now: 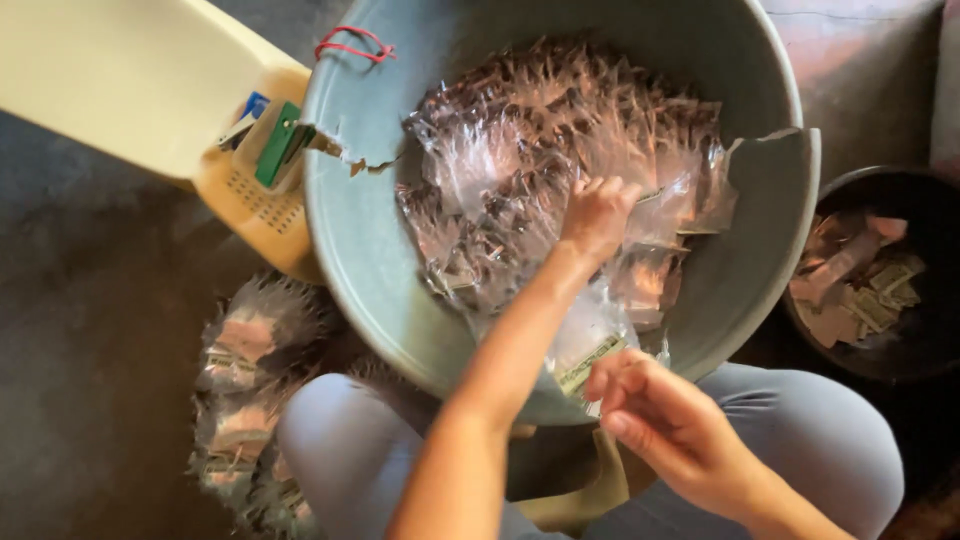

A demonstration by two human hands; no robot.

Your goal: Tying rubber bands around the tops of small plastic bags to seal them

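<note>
A large grey basin [370,250] sits in front of my knees, filled with a heap of small clear plastic packets [520,130]. My left hand [597,215] reaches into the heap, knuckles up, with its fingers curled down around some packets. My right hand [670,420] is lower, near the basin's front rim. Its fingertips pinch a clear bag with a printed paper label [590,360] that hangs over the rim.
The basin's rim is cracked at the upper left and on the right, and a red rubber band [352,46] lies on it. A yellow plastic stool [130,80] holds small green and blue items. Bundled packets [245,370] lie on the floor at left. A dark bowl [925,200] of paper labels stands at right.
</note>
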